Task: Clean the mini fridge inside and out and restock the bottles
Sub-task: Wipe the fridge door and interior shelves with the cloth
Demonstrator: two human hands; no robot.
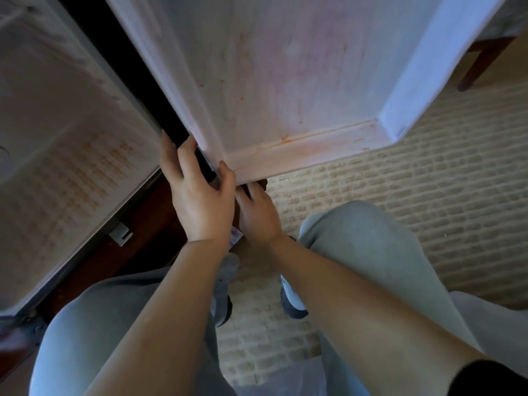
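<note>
Looking down past two bare forearms, the left hand [197, 195] is gripping the lower hinge-side corner of the open fridge door [271, 81]. Its fingers are reaching into the dark gap between door and cabinet, where their tips are hidden, while the thumb is pressing on the stained ledge of the door's white inner liner. Just beside and below that grip, the right hand [258, 217] is reaching under the door's bottom edge; its fingertips are hidden there, so whether it is holding anything cannot be told. A small purplish scrap [236, 237] is peeking out between the two wrists, with too little showing to identify it. Left of the grip, the mini fridge [57, 138] is showing blurred and cut off by the frame, with rows of faint orange marks too smeared to read. Orange streaks are running along the door liner above the grip. Below the hands, grey trouser knees and a shoe [293, 301] are resting on beige carpet [428, 181].
</note>
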